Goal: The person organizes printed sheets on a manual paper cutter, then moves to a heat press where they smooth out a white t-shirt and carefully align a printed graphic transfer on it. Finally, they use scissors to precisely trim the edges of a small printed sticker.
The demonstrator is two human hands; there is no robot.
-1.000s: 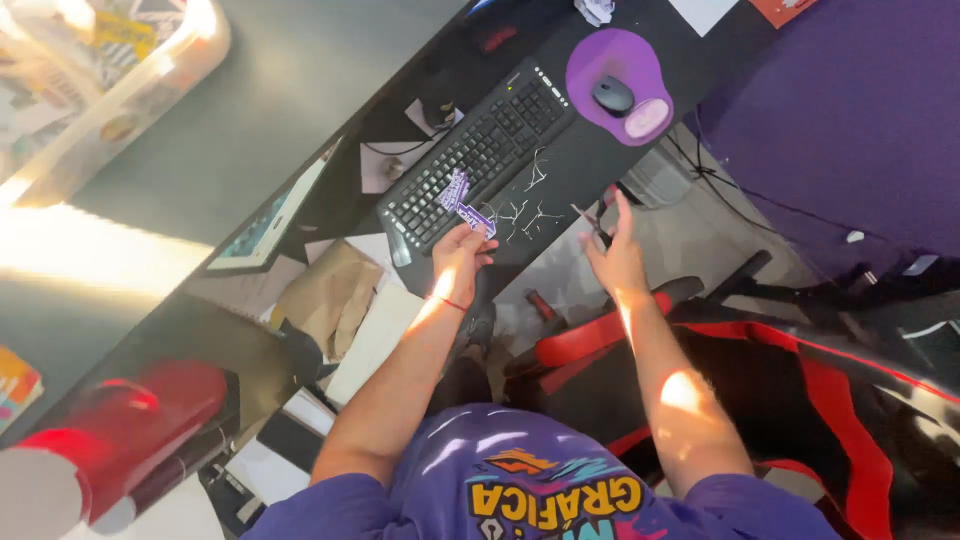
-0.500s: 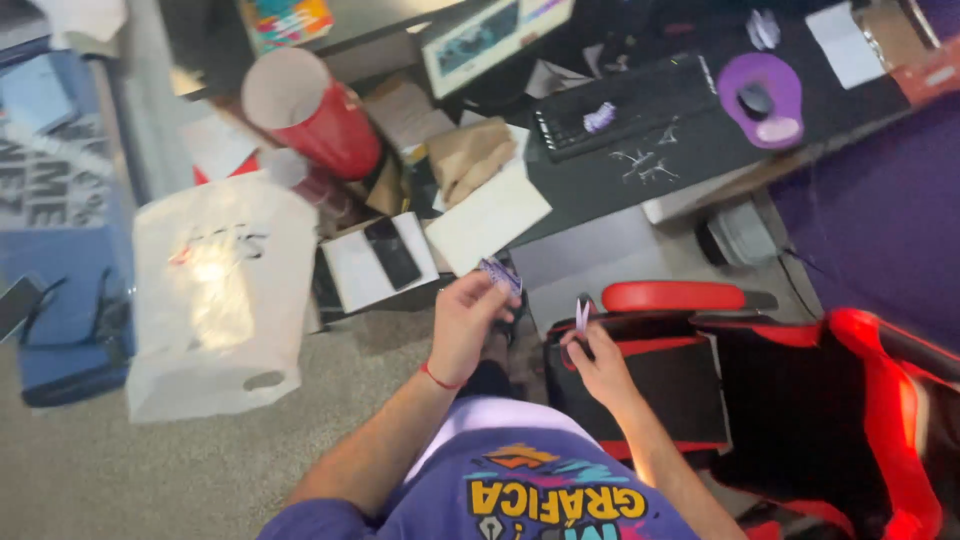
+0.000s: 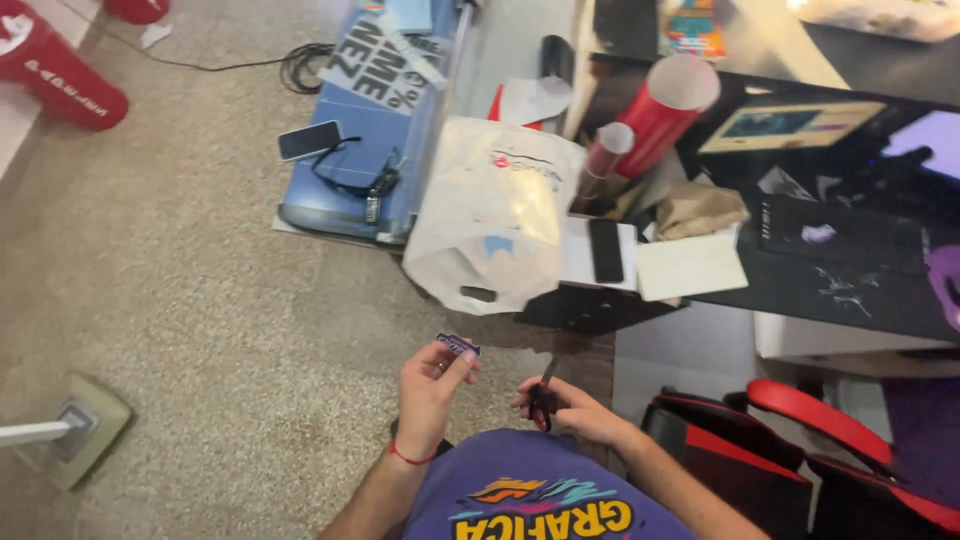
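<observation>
Two hands: sticker (image 3: 458,345), scissors (image 3: 542,394).

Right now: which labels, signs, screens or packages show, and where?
Sticker: small, purple, pinched in left hand.
Sign: blue board, white lettering, on floor.
Phone: dark screen, on the sign.
Bag: white plastic, by desk.
Second phone: black, on white box.
</observation>
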